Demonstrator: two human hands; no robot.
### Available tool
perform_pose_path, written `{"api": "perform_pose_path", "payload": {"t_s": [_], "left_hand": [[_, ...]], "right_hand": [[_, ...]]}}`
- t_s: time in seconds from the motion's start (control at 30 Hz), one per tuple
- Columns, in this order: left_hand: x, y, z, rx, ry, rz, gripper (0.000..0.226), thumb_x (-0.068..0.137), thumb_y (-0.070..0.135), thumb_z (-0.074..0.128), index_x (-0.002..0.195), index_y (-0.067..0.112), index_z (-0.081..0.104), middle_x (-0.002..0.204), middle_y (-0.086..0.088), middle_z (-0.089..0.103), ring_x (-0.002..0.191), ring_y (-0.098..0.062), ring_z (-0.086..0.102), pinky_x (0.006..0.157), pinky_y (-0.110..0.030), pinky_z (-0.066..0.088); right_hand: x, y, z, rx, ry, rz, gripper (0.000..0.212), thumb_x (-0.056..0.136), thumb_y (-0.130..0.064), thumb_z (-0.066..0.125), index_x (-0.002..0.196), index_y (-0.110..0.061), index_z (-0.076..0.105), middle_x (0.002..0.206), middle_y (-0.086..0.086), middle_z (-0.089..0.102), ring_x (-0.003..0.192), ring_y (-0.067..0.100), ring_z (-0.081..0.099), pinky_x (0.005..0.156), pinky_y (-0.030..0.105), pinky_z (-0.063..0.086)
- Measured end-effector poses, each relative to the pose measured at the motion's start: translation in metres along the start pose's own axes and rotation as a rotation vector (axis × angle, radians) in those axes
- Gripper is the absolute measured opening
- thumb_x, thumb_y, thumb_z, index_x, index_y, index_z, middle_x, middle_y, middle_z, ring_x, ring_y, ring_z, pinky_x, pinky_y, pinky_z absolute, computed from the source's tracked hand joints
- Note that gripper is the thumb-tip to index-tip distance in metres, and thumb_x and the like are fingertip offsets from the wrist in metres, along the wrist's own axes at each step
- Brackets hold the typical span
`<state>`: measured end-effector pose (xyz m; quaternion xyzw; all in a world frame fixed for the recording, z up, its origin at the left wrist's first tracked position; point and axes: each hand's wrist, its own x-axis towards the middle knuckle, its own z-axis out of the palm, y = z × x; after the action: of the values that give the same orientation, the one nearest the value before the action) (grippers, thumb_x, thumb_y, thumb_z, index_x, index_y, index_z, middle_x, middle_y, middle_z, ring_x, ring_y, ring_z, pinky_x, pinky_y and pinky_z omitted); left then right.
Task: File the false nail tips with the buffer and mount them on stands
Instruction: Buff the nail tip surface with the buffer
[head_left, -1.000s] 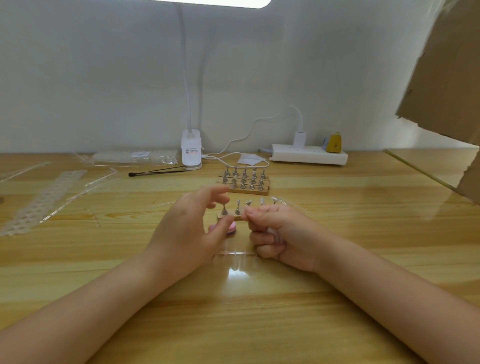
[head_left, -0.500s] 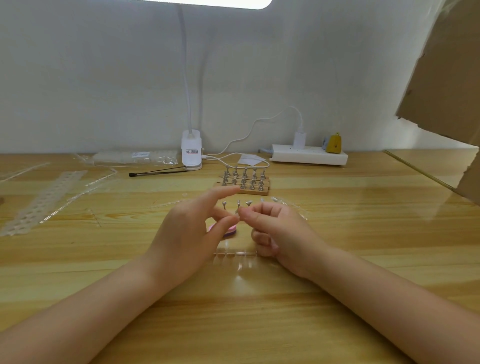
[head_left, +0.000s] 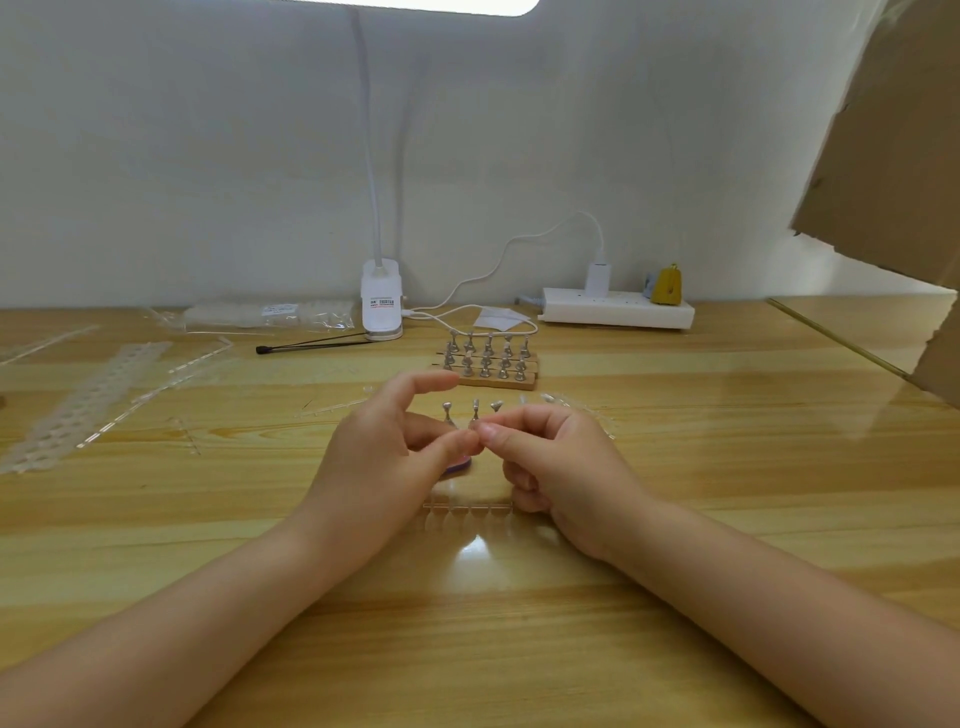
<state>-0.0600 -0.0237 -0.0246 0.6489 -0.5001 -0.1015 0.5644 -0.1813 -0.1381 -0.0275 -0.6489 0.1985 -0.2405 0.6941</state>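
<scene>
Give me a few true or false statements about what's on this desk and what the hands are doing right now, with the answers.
1. The white power strip lies at the back of the wooden desk, by the wall. True.
2. The wooden block of metal nail stands lies nearer the person than both hands. False: it lies beyond them.
3. The left hand and right hand meet at the fingertips. True.
4. The thin black stick is in the right hand. False: it lies on the desk near the white clip lamp base.

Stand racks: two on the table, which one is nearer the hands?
The single-row rack, right behind the fingertips of the left hand and right hand. The multi-row wooden-base rack sits farther back.
</scene>
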Motion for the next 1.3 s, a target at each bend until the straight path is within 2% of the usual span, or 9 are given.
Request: {"api": "perform_pose_path", "payload": {"t_s": [0.13, 0.27, 0.4, 0.53, 0.77, 0.93, 1.03, 1.13, 1.3], "left_hand": [[0.001, -0.003, -0.004, 0.372, 0.007, 0.118, 0.055, 0.075, 0.050, 0.068, 0.125, 0.039, 0.046, 0.074, 0.022, 0.070, 0.081, 0.008, 0.063, 0.077, -0.008, 0.039], [0.006, -0.012, -0.008, 0.693, -0.039, 0.163, 0.047, 0.085, 0.050, 0.063, 0.124, 0.026, 0.054, 0.092, 0.019, 0.061, 0.093, -0.010, 0.056, 0.077, -0.027, 0.042], [0.008, -0.019, -0.009, 0.680, -0.117, 0.217, 0.028, 0.090, 0.037, 0.062, 0.113, 0.020, 0.063, 0.102, 0.008, 0.068, 0.095, -0.015, 0.061, 0.080, -0.032, 0.048], [0.007, -0.015, -0.007, 0.625, -0.012, 0.288, 0.026, 0.091, 0.032, 0.062, 0.114, 0.017, 0.063, 0.094, 0.008, 0.068, 0.082, -0.012, 0.062, 0.074, -0.035, 0.052], [0.000, 0.009, 0.006, 0.306, 0.173, 0.448, 0.035, 0.087, 0.016, 0.067, 0.119, 0.021, 0.055, 0.087, 0.008, 0.060, 0.072, -0.007, 0.064, 0.068, -0.014, 0.052], [-0.002, 0.003, 0.006, 0.457, 0.160, 0.520, 0.041, 0.080, 0.010, 0.075, 0.117, 0.013, 0.058, 0.086, 0.008, 0.062, 0.069, -0.006, 0.057, 0.070, -0.010, 0.043], [-0.001, -0.001, -0.001, 0.540, 0.129, 0.670, 0.044, 0.078, 0.014, 0.070, 0.118, 0.018, 0.053, 0.093, 0.007, 0.066, 0.075, -0.009, 0.059, 0.074, -0.017, 0.044], [0.002, -0.002, -0.007, 0.605, 0.069, 0.832, 0.040, 0.082, 0.017, 0.068, 0.118, 0.020, 0.051, 0.098, 0.005, 0.069, 0.087, -0.014, 0.065, 0.075, -0.032, 0.051], [0.009, -0.007, -0.017, 0.638, 0.081, 0.754, 0.036, 0.086, 0.012, 0.067, 0.117, 0.020, 0.050, 0.093, 0.006, 0.071, 0.083, -0.016, 0.068, 0.070, -0.040, 0.052]], "right_hand": [[0.002, -0.001, 0.001, 0.046, 0.060, 0.046, 0.009, 0.085, -0.009, 0.068, 0.089, -0.001, 0.067, 0.061, 0.006, 0.042, 0.044, 0.009, 0.034, 0.037, 0.019, 0.028], [0.004, -0.002, 0.002, 0.064, 0.084, 0.072, 0.007, 0.084, -0.009, 0.068, 0.085, -0.003, 0.066, 0.064, 0.005, 0.040, 0.043, 0.008, 0.031, 0.035, 0.017, 0.025], [0.005, -0.005, 0.001, 0.089, 0.080, 0.104, 0.007, 0.085, -0.010, 0.066, 0.085, -0.003, 0.065, 0.049, -0.006, 0.040, 0.040, 0.006, 0.027, 0.034, 0.017, 0.021], [0.006, -0.007, 0.001, 0.143, 0.080, 0.126, 0.006, 0.089, -0.008, 0.062, 0.088, -0.003, 0.061, 0.043, -0.011, 0.036, 0.039, 0.005, 0.023, 0.032, 0.016, 0.019], [0.004, -0.005, 0.003, 0.068, 0.030, 0.099, 0.011, 0.088, -0.010, 0.062, 0.079, -0.006, 0.063, 0.050, -0.005, 0.036, 0.044, 0.008, 0.025, 0.035, 0.017, 0.022], [0.003, -0.008, 0.000, 0.066, -0.050, 0.112, 0.014, 0.084, -0.015, 0.067, 0.074, -0.009, 0.059, 0.054, -0.006, 0.031, 0.043, 0.006, 0.026, 0.036, 0.017, 0.020], [0.005, -0.011, -0.005, 0.098, -0.120, 0.177, 0.020, 0.078, -0.016, 0.068, 0.062, -0.015, 0.056, 0.058, -0.005, 0.027, 0.043, 0.005, 0.023, 0.034, 0.015, 0.018], [0.006, -0.015, -0.008, 0.084, -0.202, 0.237, 0.015, 0.074, -0.018, 0.068, 0.067, -0.012, 0.056, 0.054, -0.007, 0.030, 0.041, 0.003, 0.024, 0.033, 0.013, 0.018], [0.007, -0.015, -0.011, 0.086, -0.215, 0.273, 0.014, 0.088, -0.007, 0.058, 0.075, -0.009, 0.058, 0.055, -0.005, 0.028, 0.039, 0.002, 0.024, 0.032, 0.011, 0.018]]}}
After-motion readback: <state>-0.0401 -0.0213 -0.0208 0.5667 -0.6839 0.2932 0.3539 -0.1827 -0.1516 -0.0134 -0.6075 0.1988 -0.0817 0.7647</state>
